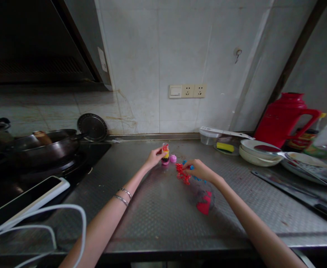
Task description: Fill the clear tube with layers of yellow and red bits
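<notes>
My left hand (153,158) is closed around a small clear jar (165,154) that stands upright on the metal counter. Red, yellow, black and pink layers show through its side. Just right of the jar sits a rounded pink lid (173,158). With fingers pinched together, my right hand (199,170) is at a loose pile of thin red rubber bands (183,175); the fingertips are partly hidden. Blue rubber bands (199,179) lie behind and under that hand. Nearer to me rests a crumpled grey and red piece (204,203), its kind unclear.
On the left are a stove with a pan (51,145), a round lid (92,127) and a white device with cables (40,197). To the right stand stacked bowls (259,158), a yellow sponge (225,147), a long knife (288,191) and a red thermos (280,119).
</notes>
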`<action>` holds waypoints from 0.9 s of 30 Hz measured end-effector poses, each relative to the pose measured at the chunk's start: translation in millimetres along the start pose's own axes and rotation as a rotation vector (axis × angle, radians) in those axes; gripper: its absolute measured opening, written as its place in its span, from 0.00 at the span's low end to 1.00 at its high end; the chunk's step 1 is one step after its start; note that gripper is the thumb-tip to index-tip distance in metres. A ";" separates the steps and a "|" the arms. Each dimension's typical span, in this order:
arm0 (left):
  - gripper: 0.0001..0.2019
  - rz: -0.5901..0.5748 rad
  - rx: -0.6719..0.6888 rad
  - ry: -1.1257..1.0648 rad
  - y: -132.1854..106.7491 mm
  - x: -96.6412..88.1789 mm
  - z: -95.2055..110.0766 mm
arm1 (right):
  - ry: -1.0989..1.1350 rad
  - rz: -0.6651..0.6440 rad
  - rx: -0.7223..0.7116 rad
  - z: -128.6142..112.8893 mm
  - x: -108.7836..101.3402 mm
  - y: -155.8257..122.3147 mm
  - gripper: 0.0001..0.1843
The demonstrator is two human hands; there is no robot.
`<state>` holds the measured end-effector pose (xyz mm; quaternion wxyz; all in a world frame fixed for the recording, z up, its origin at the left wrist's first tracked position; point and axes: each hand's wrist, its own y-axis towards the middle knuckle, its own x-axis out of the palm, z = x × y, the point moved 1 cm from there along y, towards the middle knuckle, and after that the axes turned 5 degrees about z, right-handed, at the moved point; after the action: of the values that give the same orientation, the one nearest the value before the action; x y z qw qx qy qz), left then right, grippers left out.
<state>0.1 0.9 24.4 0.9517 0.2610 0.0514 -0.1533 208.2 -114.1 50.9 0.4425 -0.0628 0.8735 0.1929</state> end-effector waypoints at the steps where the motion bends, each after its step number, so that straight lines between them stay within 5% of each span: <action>1: 0.21 0.001 -0.002 -0.002 0.0 0.0 -0.3 | 0.024 0.003 0.004 -0.2 -0.9 -0.2 0.10; 15: 0.20 0.004 -0.009 -0.008 1.4 0.8 -1.3 | 0.284 0.156 0.094 1.8 -8.6 8.7 0.16; 22: 0.21 -0.001 0.002 -0.014 2.6 1.9 -2.8 | 0.555 0.361 0.108 -14.7 -18.6 56.7 0.20; 27: 0.20 -0.009 0.012 0.008 1.3 3.0 0.3 | 0.535 0.443 0.083 -28.4 -12.4 100.2 0.19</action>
<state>3.3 0.9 24.7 0.9492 0.2672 0.0557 -0.1569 166.2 -34.1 104.1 0.1473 0.0981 0.9581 0.2252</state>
